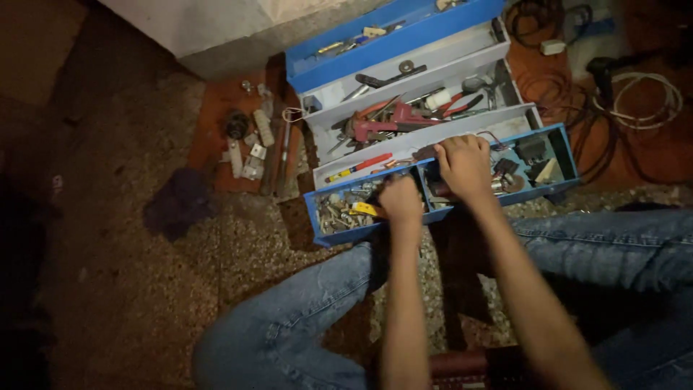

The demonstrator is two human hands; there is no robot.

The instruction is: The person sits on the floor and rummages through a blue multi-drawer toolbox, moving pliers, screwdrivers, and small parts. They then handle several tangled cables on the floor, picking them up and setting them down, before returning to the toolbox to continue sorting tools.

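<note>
Both hands in blue cantilever toolbox (328,224), near front tray. Left hand (401,202) fisted over small-parts compartment, grip contents hidden. Right hand (464,165) curled at divider, hold unclear. Red pipe wrench (382,126) untouched on tier behind. Sorting seems mid-way.

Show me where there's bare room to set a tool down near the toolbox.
Bare speckled floor lies left of the blue toolbox, between the dark cloth and the jeans-clad knee. Crowded: every toolbox tray; the orange mat with loose hardware; cables at right. The left hand and right hand fill the front tray.
</note>
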